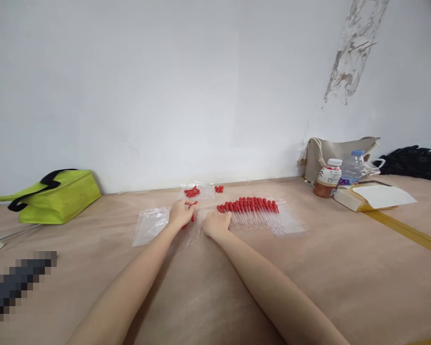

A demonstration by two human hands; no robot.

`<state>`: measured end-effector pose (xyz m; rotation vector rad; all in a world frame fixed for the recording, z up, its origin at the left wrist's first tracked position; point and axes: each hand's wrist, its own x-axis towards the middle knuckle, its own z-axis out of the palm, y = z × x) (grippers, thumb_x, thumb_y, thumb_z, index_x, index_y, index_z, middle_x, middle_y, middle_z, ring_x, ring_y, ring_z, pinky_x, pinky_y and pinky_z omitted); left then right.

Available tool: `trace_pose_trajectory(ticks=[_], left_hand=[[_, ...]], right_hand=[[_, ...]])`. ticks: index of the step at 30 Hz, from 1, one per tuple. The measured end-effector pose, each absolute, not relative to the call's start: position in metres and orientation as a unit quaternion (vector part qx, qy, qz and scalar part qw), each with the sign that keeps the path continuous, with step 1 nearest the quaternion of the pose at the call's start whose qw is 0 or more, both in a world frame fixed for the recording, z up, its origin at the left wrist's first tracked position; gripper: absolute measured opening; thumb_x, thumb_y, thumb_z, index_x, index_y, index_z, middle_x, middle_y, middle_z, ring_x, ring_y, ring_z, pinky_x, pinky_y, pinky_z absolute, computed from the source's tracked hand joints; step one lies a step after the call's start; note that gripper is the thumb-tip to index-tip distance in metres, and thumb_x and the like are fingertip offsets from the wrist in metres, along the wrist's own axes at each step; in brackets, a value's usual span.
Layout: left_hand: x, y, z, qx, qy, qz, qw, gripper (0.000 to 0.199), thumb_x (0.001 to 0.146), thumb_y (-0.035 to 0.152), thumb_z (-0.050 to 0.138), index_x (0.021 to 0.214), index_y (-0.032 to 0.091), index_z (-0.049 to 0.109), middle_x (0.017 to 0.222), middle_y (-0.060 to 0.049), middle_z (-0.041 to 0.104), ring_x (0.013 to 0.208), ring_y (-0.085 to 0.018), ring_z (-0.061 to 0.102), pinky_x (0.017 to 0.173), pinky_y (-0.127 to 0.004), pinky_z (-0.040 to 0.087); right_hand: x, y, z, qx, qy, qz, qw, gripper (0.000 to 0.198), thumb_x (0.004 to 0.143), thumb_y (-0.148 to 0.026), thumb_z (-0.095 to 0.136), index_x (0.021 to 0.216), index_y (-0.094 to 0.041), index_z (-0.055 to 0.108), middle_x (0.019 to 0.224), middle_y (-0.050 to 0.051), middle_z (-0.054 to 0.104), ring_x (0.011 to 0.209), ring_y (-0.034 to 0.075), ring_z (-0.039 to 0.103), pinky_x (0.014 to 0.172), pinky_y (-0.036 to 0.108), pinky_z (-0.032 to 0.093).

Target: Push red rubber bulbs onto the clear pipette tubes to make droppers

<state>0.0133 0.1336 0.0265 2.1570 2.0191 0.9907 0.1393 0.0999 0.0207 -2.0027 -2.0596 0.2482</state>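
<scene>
In the middle of the table, my left hand [180, 214] pinches a small red rubber bulb [195, 203] between thumb and fingers. More red bulbs lie partly hidden under that hand. My right hand [216, 223] is closed at the left end of a row of droppers [251, 206], which have red bulbs and thin clear tubes. Whatever its curled fingers hold is hidden. Loose clear tubes [198, 224] lie between the two hands. Beyond them are a pile of red bulbs [191, 191] on clear plastic and a smaller group of red bulbs [219, 189].
Clear zip bags [143, 227] lie left of my hands, another clear bag [290, 220] right of the row. A lime-green bag [62, 196] stands at left. Along the right are a drink bottle [328, 179], a water bottle [352, 167], a beige bag [339, 148] and white paper [384, 196].
</scene>
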Motion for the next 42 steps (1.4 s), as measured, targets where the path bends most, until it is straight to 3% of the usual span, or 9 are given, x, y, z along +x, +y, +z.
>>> trace_pose_trajectory(ticks=[4,6,9,12,16,24,42], left_hand=[[0.014,0.099,0.026,0.707,0.591,0.389,0.012,0.023,0.081,0.032,0.042,0.092,0.017,0.056,0.100,-0.006,0.060,0.094,-0.019,0.054,0.076,-0.029,0.043],[0.013,0.075,0.019,0.727,0.561,0.394,0.035,0.021,0.082,0.032,0.042,0.091,0.017,0.054,0.094,-0.005,0.061,0.084,-0.017,0.057,0.071,-0.027,0.045],[0.008,0.044,0.005,0.773,0.486,0.386,0.132,0.018,0.084,0.029,0.041,0.092,0.018,0.053,0.088,-0.003,0.061,0.079,-0.014,0.058,0.073,-0.028,0.046],[0.005,0.029,-0.003,0.776,0.472,0.376,0.184,0.024,0.084,0.028,0.042,0.105,0.019,0.050,0.102,-0.006,0.059,0.092,-0.017,0.055,0.080,-0.031,0.044],[0.008,0.029,-0.003,0.791,0.463,0.359,0.175,0.024,0.085,0.030,0.039,0.096,0.019,0.058,0.093,-0.005,0.061,0.090,-0.018,0.054,0.081,-0.033,0.042],[0.022,0.019,-0.001,0.797,0.450,0.336,0.220,0.022,0.083,0.035,0.044,0.087,0.018,0.058,0.072,0.001,0.060,0.063,-0.012,0.052,0.056,-0.021,0.041],[0.025,0.009,0.002,0.835,0.395,0.316,0.218,0.020,0.085,0.026,0.042,0.085,0.020,0.062,0.081,-0.001,0.062,0.076,-0.014,0.055,0.070,-0.025,0.043]], right_hand=[[0.156,0.088,0.021,-0.670,-0.722,0.068,0.161,0.029,0.082,-0.026,0.036,0.091,-0.012,0.060,0.089,0.016,0.063,0.085,0.024,0.058,0.076,0.036,0.029],[0.174,0.079,0.018,-0.654,-0.732,0.054,0.184,0.029,0.084,-0.026,0.033,0.096,-0.011,0.056,0.090,0.015,0.063,0.084,0.023,0.057,0.074,0.034,0.030],[0.207,0.063,0.005,-0.581,-0.773,0.021,0.255,0.024,0.087,-0.025,0.032,0.097,-0.014,0.051,0.089,0.009,0.063,0.082,0.019,0.056,0.075,0.030,0.030],[0.235,0.049,-0.010,-0.464,-0.823,-0.004,0.327,0.023,0.087,-0.020,0.032,0.100,-0.015,0.050,0.093,0.007,0.061,0.085,0.016,0.054,0.074,0.028,0.030],[0.245,0.035,-0.016,-0.420,-0.837,-0.005,0.351,0.025,0.087,-0.018,0.033,0.102,-0.018,0.053,0.093,0.005,0.060,0.083,0.014,0.053,0.073,0.028,0.030],[0.235,0.024,-0.012,-0.370,-0.860,0.023,0.349,0.021,0.087,-0.019,0.037,0.093,-0.019,0.057,0.085,0.003,0.062,0.079,0.013,0.053,0.074,0.029,0.028],[0.239,0.030,-0.015,-0.328,-0.894,0.003,0.304,0.025,0.086,-0.018,0.039,0.096,-0.026,0.061,0.083,0.001,0.061,0.074,0.011,0.051,0.073,0.030,0.024]])
